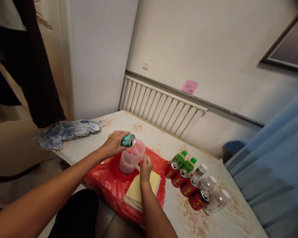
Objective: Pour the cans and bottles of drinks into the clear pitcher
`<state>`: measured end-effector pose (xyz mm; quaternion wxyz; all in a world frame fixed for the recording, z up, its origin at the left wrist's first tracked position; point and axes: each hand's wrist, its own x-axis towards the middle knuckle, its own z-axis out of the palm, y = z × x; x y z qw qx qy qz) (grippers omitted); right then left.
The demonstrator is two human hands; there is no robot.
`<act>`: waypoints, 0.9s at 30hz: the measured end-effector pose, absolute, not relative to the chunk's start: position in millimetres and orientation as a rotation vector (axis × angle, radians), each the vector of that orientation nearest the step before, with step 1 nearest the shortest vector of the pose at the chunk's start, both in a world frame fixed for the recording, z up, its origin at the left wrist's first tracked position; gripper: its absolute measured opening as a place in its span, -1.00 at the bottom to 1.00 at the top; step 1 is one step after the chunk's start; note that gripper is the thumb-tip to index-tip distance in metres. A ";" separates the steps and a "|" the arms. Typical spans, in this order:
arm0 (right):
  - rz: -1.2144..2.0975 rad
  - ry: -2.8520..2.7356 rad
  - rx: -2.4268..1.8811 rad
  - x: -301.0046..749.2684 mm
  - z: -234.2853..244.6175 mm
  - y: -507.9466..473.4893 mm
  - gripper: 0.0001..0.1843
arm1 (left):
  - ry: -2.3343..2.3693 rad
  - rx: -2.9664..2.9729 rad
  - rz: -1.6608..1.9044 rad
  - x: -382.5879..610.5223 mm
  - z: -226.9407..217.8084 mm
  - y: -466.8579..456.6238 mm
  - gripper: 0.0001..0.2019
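My left hand (116, 144) is wrapped round a green drink can (128, 140), tilted on its side with its top facing right, over the rim of a pink translucent plastic jug (129, 160). Closed round the jug's handle at its right side is my right hand (146, 168). The jug stands on a red plastic bag (101, 180) spread over the table. Under my right forearm lies a stack of yellow sheets or pads (135, 195). Whether liquid runs from the can I cannot make out.
Several red cans (189, 187) stand in a row on the right, with green-capped bottles (180, 158) and clear white-capped bottles (221, 197) behind. A blue-patterned cloth (71, 130) lies at the left edge of the table (119, 120). A radiator (159, 102) and blue curtain (275, 172) border it.
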<state>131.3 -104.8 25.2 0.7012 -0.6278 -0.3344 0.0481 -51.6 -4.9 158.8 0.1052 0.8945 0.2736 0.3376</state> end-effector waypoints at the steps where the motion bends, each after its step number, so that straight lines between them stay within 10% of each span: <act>1: 0.117 -0.746 -1.394 131.2 26.2 -105.1 -0.54 | 0.821 2.561 1.055 -56.3 154.6 -6.9 -0.31; 27: 0.141 -1.084 -1.376 185.8 160.6 -127.7 -0.49 | 0.877 1.481 1.154 -47.7 30.1 -24.8 -0.39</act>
